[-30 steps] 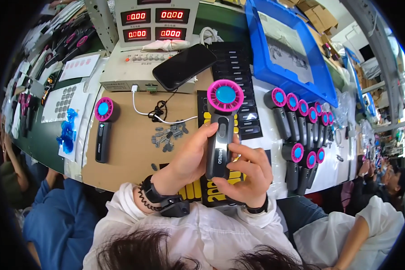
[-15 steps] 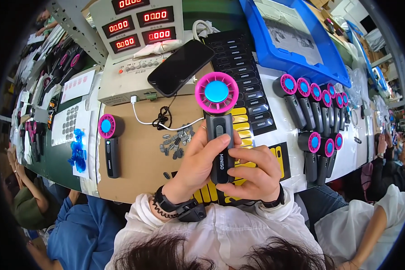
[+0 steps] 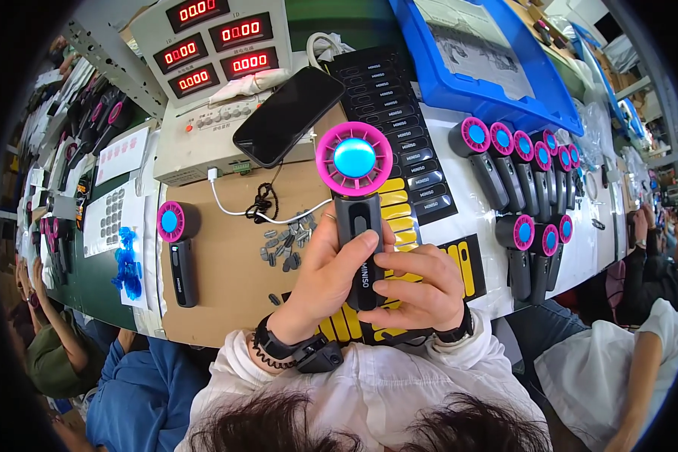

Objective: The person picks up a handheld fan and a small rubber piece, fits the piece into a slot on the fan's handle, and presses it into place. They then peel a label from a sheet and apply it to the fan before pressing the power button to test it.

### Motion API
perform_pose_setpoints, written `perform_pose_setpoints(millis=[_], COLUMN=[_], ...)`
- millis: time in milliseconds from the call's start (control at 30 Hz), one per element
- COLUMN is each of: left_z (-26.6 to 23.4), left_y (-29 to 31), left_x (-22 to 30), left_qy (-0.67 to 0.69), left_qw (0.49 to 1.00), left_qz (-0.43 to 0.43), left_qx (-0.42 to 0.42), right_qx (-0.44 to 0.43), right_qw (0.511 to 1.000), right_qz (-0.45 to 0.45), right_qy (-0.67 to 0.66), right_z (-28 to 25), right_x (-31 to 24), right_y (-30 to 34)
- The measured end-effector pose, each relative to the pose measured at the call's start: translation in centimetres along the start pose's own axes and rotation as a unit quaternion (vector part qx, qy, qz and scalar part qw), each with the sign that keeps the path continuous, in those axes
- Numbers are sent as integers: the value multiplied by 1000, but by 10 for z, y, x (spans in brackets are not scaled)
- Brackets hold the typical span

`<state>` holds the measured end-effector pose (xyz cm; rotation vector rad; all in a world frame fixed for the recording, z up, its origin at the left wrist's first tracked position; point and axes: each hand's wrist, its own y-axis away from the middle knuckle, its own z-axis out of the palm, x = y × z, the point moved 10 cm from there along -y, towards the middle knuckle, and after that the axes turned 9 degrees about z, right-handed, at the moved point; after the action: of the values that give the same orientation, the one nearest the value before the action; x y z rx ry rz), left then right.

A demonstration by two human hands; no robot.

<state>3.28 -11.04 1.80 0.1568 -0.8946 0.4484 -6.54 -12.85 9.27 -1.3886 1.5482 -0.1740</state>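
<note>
I see a bright, evenly lit view with daylight-white light from above; shadows under the handheld fan (image 3: 356,203) are soft and short on the brown mat (image 3: 226,256). The phone (image 3: 288,114) just behind the fan shows a dull sheen on its black screen, and the blue hub of the fan glows almost washed out. Around the fan everything is sharp. Farther out from it, straight edges of the counter (image 3: 474,218) and blue tray (image 3: 490,94) bend, detail smears, and a black fisheye border closes every corner. The red digits on the meter box (image 3: 211,45) stay readable without bloom.
</note>
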Motion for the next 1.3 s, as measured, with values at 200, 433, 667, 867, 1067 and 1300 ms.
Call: perform_pose_setpoints(millis=[200, 433, 667, 867, 1067, 1300], left_z=[0, -1, 1, -4, -5, -5], left_y=[2, 1, 1, 0, 0, 0], left_x=[-1, -2, -4, -5, -7, -6], left_qy=[-22, -25, -12, -28, -28, -30], left_qw=[1000, 1000, 1000, 999, 999, 999], left_qz=[8, 9, -13, -10, -15, -16], left_qx=[-1, 4, 22, 16, 21, 12], right_qx=[-2, -12, -17, 4, 41, 36], right_qw=[1000, 1000, 1000, 999, 999, 999], right_qz=[2, 6, 20, 28, 22, 20], right_qy=[-6, 10, 1, -17, 18, 30], right_z=[-1, 0, 2, 1, -5, -3], right_x=[0, 0, 7, 9, 4, 6], right_y=[2, 0, 2, -1, 1, 2])
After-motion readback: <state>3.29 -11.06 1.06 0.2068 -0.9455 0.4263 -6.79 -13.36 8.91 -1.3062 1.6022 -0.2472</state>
